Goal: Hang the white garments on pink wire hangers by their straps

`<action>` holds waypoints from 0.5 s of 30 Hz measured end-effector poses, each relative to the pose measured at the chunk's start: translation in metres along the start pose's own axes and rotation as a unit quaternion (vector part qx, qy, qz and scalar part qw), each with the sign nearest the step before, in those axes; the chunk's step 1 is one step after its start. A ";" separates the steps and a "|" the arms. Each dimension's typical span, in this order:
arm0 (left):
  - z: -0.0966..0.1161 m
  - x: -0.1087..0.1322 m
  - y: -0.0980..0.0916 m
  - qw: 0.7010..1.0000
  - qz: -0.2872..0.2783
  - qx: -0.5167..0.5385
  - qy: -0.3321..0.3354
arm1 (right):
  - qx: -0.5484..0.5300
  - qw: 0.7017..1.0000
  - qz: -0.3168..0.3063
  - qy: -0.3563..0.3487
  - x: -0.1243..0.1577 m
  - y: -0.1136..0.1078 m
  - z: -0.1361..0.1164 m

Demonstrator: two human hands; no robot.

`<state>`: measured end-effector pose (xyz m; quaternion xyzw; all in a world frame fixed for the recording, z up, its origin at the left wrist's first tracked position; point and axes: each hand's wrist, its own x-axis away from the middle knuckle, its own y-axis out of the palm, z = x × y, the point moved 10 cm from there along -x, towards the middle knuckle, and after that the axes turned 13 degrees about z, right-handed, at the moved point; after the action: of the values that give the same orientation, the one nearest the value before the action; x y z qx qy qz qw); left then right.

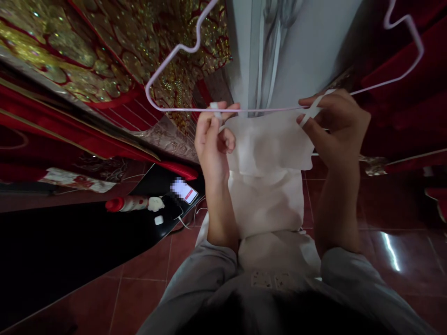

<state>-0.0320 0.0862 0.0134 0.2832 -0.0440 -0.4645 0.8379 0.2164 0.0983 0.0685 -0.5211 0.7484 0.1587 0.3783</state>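
A pale lilac clothes hanger [174, 51] spans the upper view, its straight lower bar running across both hands. My left hand [215, 139] is closed at this bar, thumb and fingers pinching a narrow white strap [215, 110] that lies over it. On the other side my right hand [338, 118] pinches another white strap [313, 110], looped over the fingers and crossing near the bar. White cloth [272, 144] hangs below the bar between my hands. Whether both straps belong to this cloth is hard to tell.
Red garments with gold sequins [115, 56] hang at the left, dark red cloth [401, 88] at the right. A black table [70, 246] bears a phone [186, 191], a red-capped bottle [129, 203] and a small white case [159, 220]. A grey-white surface [314, 42] stands ahead.
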 end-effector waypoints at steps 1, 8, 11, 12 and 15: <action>0.001 -0.006 -0.013 0.999 0.029 -0.012 0.019 | 0.001 1.000 0.012 -0.001 0.002 -0.005 0.000; 0.044 -0.055 -0.092 0.971 0.170 0.032 0.164 | 0.025 0.999 -0.017 0.025 0.011 -0.011 -0.002; 0.077 -0.067 -0.059 0.980 0.048 0.002 0.195 | 0.037 0.999 -0.017 0.032 0.014 -0.010 -0.003; 0.084 -0.069 -0.042 0.981 0.000 -0.031 0.190 | 0.041 0.999 -0.016 0.032 0.015 -0.009 -0.002; 0.085 -0.080 -0.010 0.982 -0.060 -0.150 0.097 | 0.057 0.998 -0.016 0.038 0.018 -0.008 0.001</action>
<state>-0.1135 0.1094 0.0940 0.2001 0.1248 -0.4858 0.8416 0.2206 0.0841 0.0557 -0.5163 0.7617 0.0899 0.3811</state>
